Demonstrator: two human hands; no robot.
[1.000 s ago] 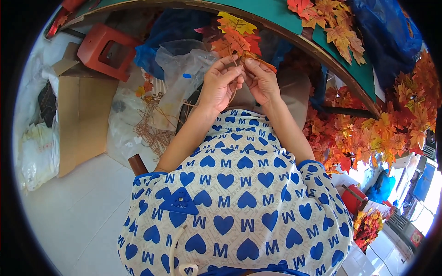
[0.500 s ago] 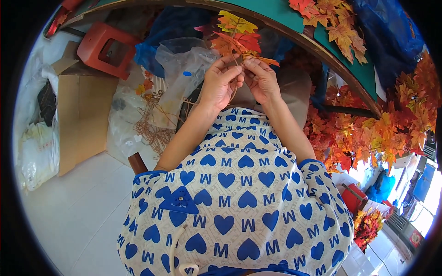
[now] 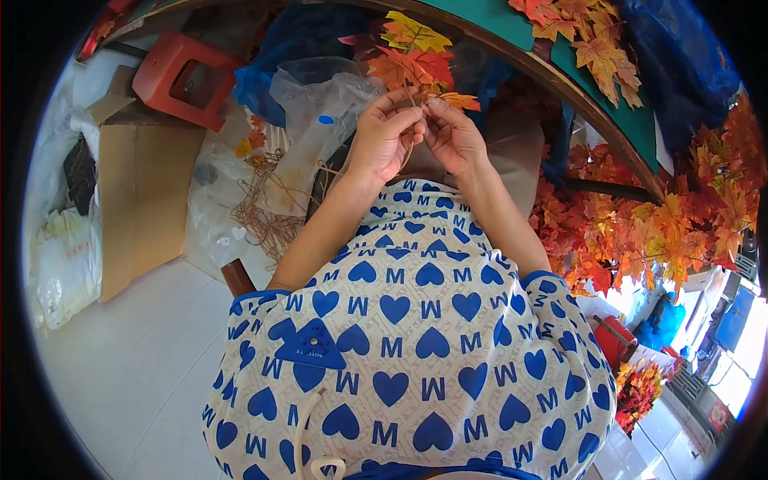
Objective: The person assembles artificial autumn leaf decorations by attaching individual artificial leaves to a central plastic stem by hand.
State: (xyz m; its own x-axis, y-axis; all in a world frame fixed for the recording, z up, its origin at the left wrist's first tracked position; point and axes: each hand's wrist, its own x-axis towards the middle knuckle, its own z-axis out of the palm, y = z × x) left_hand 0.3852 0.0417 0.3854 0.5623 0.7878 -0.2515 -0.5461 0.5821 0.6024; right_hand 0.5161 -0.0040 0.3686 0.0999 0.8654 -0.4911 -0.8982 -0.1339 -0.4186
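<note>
- At far left, an open cardboard box (image 3: 148, 200) stands on the pale tiled floor (image 3: 160, 360).
- Just beyond its upper corner, a red plastic stool (image 3: 150, 80) lies tipped over.
- Further right, a tangle of thin brown strands (image 3: 260, 220) lies below a clear plastic bag (image 3: 300, 100).
- Near centre, your left hand (image 3: 382, 138) has thumb and fingers closed in a pinch on a thin brown strand.
- Above your hands, the leaf spray (image 3: 408, 68), yellow, orange and red, sits just in front of the worktop's curved edge.
- Beside the left, your right hand (image 3: 456, 140) pinches at the spray's base, fingers closed; their exact hold is partly hidden.
- Upper right, loose autumn leaves (image 3: 600, 56) rest on the green worktop (image 3: 496, 16).
- At far right, a large mass of orange-red foliage (image 3: 616, 232) fills the space below it.
</note>
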